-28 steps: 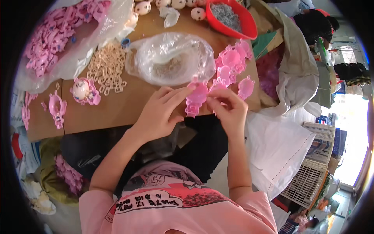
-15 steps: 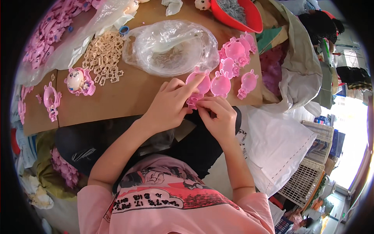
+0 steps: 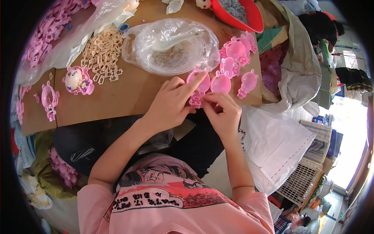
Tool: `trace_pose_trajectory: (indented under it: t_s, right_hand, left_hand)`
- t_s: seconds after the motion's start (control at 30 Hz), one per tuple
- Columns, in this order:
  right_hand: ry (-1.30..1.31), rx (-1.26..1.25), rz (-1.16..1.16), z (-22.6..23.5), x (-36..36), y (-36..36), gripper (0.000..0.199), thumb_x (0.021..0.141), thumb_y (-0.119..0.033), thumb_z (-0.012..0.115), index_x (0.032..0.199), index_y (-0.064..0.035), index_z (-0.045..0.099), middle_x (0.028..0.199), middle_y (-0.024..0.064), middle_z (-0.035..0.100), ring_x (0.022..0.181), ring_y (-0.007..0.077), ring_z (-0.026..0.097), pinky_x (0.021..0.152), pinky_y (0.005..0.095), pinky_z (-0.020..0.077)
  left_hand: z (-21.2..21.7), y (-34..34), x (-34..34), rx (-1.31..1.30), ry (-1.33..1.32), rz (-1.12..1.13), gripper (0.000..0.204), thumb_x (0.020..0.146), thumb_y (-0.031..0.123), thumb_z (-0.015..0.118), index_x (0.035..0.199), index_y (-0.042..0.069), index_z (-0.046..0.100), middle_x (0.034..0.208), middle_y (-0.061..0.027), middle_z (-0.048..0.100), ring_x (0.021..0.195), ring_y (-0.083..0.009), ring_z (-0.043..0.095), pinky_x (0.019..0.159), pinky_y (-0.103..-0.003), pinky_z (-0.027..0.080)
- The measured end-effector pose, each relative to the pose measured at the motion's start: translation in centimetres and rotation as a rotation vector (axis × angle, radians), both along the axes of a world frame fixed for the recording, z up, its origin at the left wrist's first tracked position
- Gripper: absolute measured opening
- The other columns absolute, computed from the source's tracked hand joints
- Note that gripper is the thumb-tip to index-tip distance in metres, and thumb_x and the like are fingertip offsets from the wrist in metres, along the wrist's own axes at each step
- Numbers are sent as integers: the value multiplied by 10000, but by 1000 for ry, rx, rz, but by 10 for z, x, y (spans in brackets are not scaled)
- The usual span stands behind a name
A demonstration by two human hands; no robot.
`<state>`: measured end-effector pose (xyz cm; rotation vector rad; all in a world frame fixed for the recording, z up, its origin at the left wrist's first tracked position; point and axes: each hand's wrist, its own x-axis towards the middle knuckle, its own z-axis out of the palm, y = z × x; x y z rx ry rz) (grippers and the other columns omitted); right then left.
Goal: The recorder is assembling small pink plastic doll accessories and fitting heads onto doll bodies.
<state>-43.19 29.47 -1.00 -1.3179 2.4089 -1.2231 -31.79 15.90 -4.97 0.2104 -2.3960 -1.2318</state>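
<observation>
A translucent pink plastic shell, round at the top with small ears and a narrow base, lies near the table's front edge. My left hand holds it, the index finger stretched into its round hollow and the thumb beside its base. My right hand is pinched close to the right side of that base; whatever lies between its fingertips is too small to make out. Another pink shell lies just beyond my right fingers. Farther right is one more shell, and several overlap behind them.
A clear plastic bag around a bowl-like shape stands mid-table. Left of it are a heap of small beige frames, an assembled pink figure toy and a loose pink frame. A red scoop-like container holds grey bits.
My right hand has risen slightly and shifted right from the shell's base, so more of the base shows. My left hand keeps its hold almost unmoved.
</observation>
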Motion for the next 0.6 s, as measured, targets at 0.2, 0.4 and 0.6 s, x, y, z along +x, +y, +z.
trace_pose_trajectory:
  t_s: [0.2, 0.4, 0.6]
  right_hand:
    - [31, 42, 45, 0, 0, 0, 113, 736, 22, 725, 836, -22, 698, 853, 48, 688, 642, 104, 600, 532, 227, 478]
    - [299, -19, 175, -8, 4, -3, 160, 666, 36, 737, 805, -22, 684, 829, 59, 672, 682, 196, 607, 550, 280, 482]
    - [338, 20, 177, -9, 1, -3, 152, 687, -22, 736, 832, -45, 697, 912, 43, 648, 739, 210, 615, 635, 300, 511]
  left_hand:
    - [0, 1, 0, 6, 5, 10, 941, 656, 88, 763, 1479, 88, 306, 1091, -29, 656, 945, -236, 509, 947, -382, 377]
    - [-2, 2, 0, 0, 16, 13, 943, 655, 85, 763, 1478, 83, 305, 1100, -33, 655, 926, -237, 511, 936, -381, 385]
    - [-4, 2, -2, -19, 71, 36, 927, 645, 79, 767, 1466, 79, 336, 1061, -39, 648, 901, -241, 509, 899, -378, 402]
